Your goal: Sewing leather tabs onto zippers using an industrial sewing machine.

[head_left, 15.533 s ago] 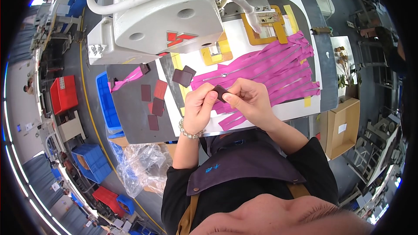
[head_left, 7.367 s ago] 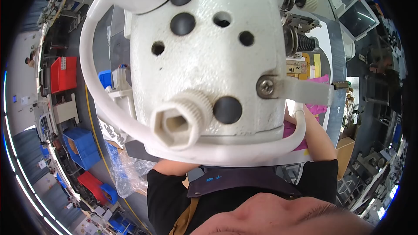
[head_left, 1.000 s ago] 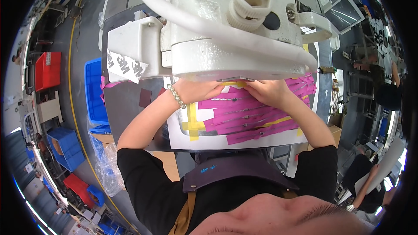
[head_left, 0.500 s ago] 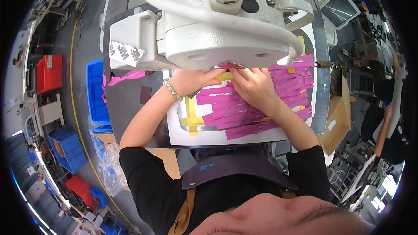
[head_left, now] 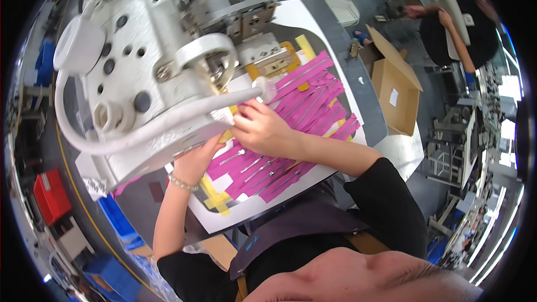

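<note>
A white sewing machine (head_left: pixel 140 78) covers the upper left of my view, with a hose along its front. My left hand (head_left: pixel 193 156) reaches beneath its head, thumb partly showing and fingers hidden. My right hand (head_left: pixel 260 126) is bent beside the hose, fingertips curled at the machine's lower edge; what they grip is unclear. Both hands are over pink zipper strips (head_left: pixel 307 106), laid in rows on a white template board (head_left: pixel 212 218) with yellow tape. A yellow plate (head_left: pixel 288 56) lies under the machine's fittings. A dark small square (head_left: pixel 156 190) rests on the grey table at left.
An open cardboard box (head_left: pixel 394 100) stands right of the table (head_left: pixel 335 28). A co-worker's arm (head_left: pixel 458 39) reaches in at upper right, holding a pale long object (head_left: pixel 450 0). Blue bins (head_left: pixel 117 218) and a red bin (head_left: pixel 50 193) are at left.
Earlier my hands held a small dark piece before the machine; they have since moved under its head. In the last second my view has swung round, and my right hand has bent further inward.
</note>
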A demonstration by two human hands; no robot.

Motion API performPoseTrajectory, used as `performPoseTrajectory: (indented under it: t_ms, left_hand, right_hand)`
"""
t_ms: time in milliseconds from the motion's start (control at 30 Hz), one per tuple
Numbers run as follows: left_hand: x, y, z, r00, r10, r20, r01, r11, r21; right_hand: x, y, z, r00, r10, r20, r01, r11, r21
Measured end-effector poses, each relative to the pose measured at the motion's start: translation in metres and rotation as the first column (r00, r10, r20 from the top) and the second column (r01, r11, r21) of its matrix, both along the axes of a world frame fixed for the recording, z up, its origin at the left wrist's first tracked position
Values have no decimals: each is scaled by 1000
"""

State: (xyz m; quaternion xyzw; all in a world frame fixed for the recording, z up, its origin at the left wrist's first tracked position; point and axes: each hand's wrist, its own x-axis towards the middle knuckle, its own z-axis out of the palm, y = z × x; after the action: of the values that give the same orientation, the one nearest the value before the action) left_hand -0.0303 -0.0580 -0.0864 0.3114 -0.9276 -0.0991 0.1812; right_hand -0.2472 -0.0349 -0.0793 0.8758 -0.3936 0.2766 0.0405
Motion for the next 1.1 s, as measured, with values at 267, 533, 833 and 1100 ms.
performPoseTrajectory:
  t_ms: [267, 533, 833, 1100]
  left_hand:
    - [-5, 2, 9, 993, 37, 114, -30, 998, -58]
    - [-8, 3, 9, 991, 32, 130, -11, 987, -163]
    - [-5, 11, 4, 977, 118, 178, -85, 979, -183]
    - [-5, 12, 3, 964, 139, 227, -119, 988, -98]
  right_hand:
    - [2, 2, -6, 998, -41, 50, 46, 995, -93]
    - [-1, 5, -9, 999, -30, 21, 32, 996, -80]
    - [1, 7, -15, 999, -18, 33, 21, 997, -76]
    - [-1, 7, -12, 1000, -16, 16, 16, 1000, -23]
